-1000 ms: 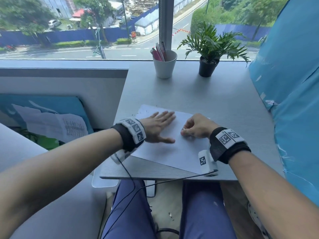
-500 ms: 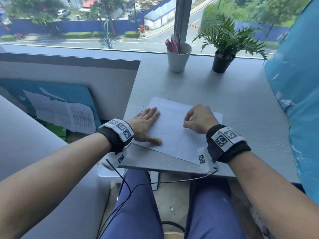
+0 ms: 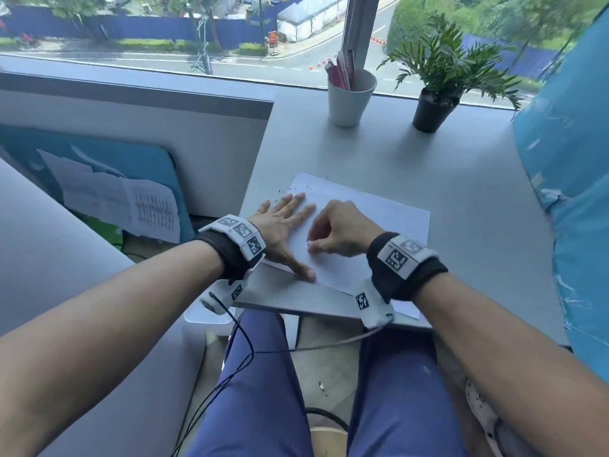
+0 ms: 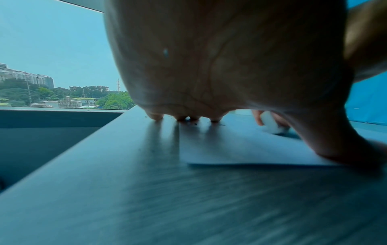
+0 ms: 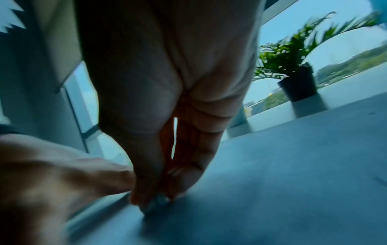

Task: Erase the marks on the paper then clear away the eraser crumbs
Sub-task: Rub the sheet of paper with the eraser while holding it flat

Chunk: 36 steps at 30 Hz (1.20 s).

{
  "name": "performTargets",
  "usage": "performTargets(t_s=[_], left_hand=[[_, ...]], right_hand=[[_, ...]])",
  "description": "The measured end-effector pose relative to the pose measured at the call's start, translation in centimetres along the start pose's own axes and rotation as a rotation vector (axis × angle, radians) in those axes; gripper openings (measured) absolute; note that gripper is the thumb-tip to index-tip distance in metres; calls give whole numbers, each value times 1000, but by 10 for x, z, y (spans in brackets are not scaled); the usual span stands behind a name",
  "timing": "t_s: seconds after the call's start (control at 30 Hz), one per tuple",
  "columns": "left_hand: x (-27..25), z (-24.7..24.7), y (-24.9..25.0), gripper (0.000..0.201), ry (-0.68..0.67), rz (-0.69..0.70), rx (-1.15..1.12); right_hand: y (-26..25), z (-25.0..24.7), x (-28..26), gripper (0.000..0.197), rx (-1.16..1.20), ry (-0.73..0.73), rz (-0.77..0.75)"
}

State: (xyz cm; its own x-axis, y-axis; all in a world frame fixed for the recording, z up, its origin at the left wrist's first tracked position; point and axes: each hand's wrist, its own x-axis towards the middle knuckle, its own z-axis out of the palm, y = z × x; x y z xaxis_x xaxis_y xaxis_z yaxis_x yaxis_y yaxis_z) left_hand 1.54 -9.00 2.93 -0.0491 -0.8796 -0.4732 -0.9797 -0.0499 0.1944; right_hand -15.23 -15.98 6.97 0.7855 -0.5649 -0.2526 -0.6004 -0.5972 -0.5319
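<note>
A white sheet of paper (image 3: 372, 225) lies at an angle near the front edge of the grey desk (image 3: 428, 166). My left hand (image 3: 285, 225) lies flat on the paper's left side, fingers straight and thumb spread, pressing it down. My right hand (image 3: 333, 232) is curled just right of it and pinches a small white eraser (image 3: 311, 247), whose tip touches the paper. The left wrist view shows the eraser (image 4: 271, 122) between the right hand's fingers, beyond my left hand (image 4: 209, 66). Dark eraser crumbs (image 3: 298, 188) lie scattered round the paper's far left corner.
A white cup (image 3: 349, 97) with pens stands at the back of the desk, a potted plant (image 3: 435, 94) to its right. A blue covered panel (image 3: 573, 179) borders the right side. Left of the desk is a drop, with a grey partition (image 3: 148, 133).
My right hand with the eraser has moved left and toward me, close beside the left hand. The left hand stays flat on the paper. The head view has shifted.
</note>
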Motion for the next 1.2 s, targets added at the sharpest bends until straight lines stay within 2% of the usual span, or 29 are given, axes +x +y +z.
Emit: performTargets(t_s=[0.1,0.17,0.23,0.33,0.37,0.53,0.6,0.73,0.77,0.87,0.93,0.97,1.07,1.1,1.13,1.2], left_hand=[[0,-2,2,148,-2,-10,-10],[1,-3,3,149,-1,-17,-17],[1,-2,2,150,-6,-16,-25],[1,1,2,153,7,-12,-34],[0,1,2,153,9,-12,-36],[-3,-2,4,153,-10,-15,-46],[-3,-3,5,153,-13,-16,-42],[-2,-1,4,154,6,-14,-35],[-2,-1,4,154,1,-15,-42],[-2,-3,4,153,-17,-23,-51],[-2,-6,6,152,-30,-37,-53],[-2,-7,8,151,-37,-45,-51],[0,-7,12,152,-53,-64,-17],[0,-8,12,152,-60,-71,-13],[0,-10,13,152,-67,-75,-16],[-1,-11,14,151,-77,-75,-17]], right_hand=[[15,-13,23,9,58,214,112],[18,-10,28,9,40,324,131],[11,0,16,6,51,267,94],[0,9,-10,4,40,-13,-15],[1,7,-10,5,40,-47,-25],[14,-5,25,9,107,290,88],[7,6,19,7,96,259,62],[-5,14,-7,4,33,6,-32],[-3,9,-3,6,26,19,-30],[13,-9,20,11,50,239,70],[15,-7,22,10,66,310,91],[12,-2,16,8,54,274,67],[-3,11,-13,5,16,12,-51],[-3,9,-15,5,7,-33,-71],[1,4,-10,6,0,-6,-66],[12,-8,7,9,20,151,2]])
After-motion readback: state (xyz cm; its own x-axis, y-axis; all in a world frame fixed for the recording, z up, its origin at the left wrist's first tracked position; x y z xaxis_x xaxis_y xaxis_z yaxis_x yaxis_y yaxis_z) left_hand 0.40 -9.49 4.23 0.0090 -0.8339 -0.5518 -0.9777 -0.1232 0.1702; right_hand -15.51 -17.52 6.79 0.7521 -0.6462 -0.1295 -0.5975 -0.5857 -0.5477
